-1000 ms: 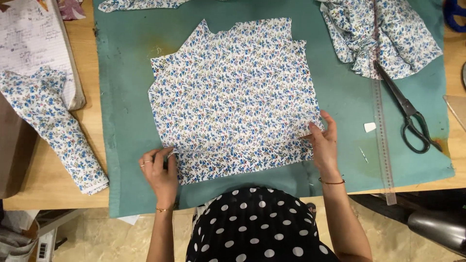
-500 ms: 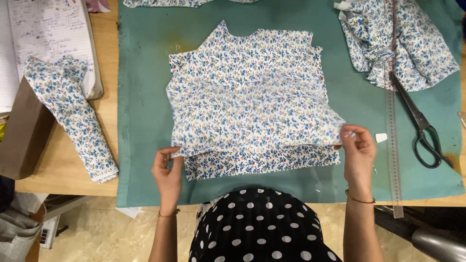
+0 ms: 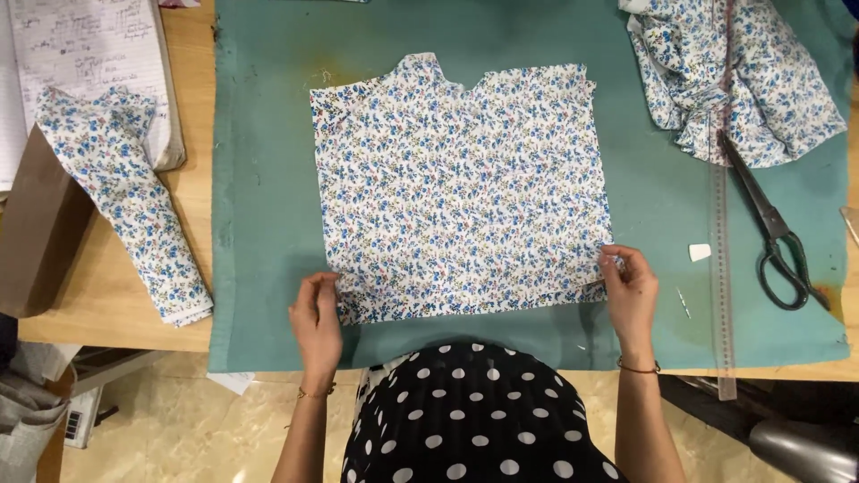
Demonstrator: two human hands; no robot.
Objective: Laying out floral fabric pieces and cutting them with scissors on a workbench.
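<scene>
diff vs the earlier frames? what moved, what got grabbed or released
The top floral fabric panel, lifted half a second ago, now lies flat, its lower edge pulled down nearer the under layer's. The left hand and right hand still pinch its bottom corners. Scissors, ruler and sleeve piece unchanged.

Blue-floral cut fabric piece (image 3: 461, 188) lies flat on teal mat, neckline far side.

Bright, even overhead light, soft shadows, sharp focus throughout.

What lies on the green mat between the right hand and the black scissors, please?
In the head view, a small white chalk piece and a clear ruler lie between the right hand and black scissors.
</scene>
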